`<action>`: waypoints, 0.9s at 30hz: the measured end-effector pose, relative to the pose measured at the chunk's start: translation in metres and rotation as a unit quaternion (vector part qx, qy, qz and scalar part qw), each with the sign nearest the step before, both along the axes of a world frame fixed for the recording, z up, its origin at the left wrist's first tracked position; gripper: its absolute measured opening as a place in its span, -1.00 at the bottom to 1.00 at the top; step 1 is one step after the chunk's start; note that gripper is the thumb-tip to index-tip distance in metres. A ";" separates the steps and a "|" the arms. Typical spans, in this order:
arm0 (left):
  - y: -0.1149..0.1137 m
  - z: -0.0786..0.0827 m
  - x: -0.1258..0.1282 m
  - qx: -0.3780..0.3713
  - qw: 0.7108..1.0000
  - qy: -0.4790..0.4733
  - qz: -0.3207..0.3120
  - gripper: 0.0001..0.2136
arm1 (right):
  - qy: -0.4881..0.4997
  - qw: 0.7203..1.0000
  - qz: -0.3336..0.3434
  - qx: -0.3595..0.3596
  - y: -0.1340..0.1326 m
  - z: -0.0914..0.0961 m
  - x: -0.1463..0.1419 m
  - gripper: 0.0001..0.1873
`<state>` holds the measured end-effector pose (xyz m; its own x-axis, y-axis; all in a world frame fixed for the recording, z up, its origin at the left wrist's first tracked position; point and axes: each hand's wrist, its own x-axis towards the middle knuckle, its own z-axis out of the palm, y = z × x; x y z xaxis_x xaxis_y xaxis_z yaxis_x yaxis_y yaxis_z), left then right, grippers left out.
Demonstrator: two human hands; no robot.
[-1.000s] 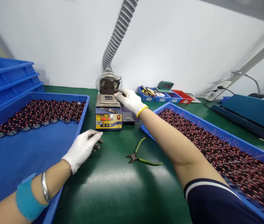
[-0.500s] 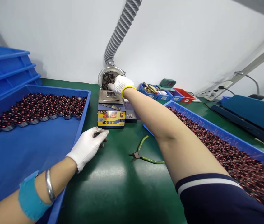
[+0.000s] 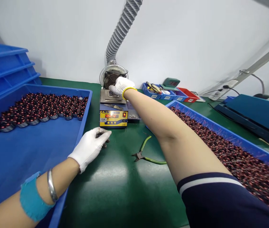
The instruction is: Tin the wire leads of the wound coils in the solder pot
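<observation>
My right hand [image 3: 121, 86], in a white glove, reaches far forward and hangs closed over the metal top of the solder pot [image 3: 113, 109], whose front has a red digital display. Whatever its fingers hold is hidden. My left hand [image 3: 90, 146], also gloved, rests on the green mat beside the left blue tray [image 3: 29, 148], its fingers closed on a small dark coil part [image 3: 100, 133].
Rows of red-black coils [image 3: 39, 109] fill the back of the left tray. A right blue tray [image 3: 234, 139] is heaped with coils. Green-handled cutters [image 3: 146, 155] lie on the mat. A fan with a grey hose [image 3: 122, 28] stands behind the pot. Small parts bins [image 3: 169, 94] sit further right.
My right hand moved from the pot's right edge forward and left to over its top plate. My left hand stayed almost still on the mat.
</observation>
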<state>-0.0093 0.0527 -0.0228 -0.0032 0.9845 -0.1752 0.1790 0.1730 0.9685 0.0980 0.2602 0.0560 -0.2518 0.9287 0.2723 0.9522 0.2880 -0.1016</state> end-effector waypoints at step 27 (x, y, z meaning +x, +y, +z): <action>-0.008 0.007 0.001 0.091 0.994 -0.045 0.038 -0.47 | 0.412 0.840 0.206 -0.288 -0.161 -0.060 0.075 -0.42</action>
<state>-0.0082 0.0450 -0.0160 -0.0704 0.9975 0.0036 0.0843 0.0024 0.9964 0.1733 0.0987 -0.0036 -0.5306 0.8463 0.0479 0.3224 0.2538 -0.9119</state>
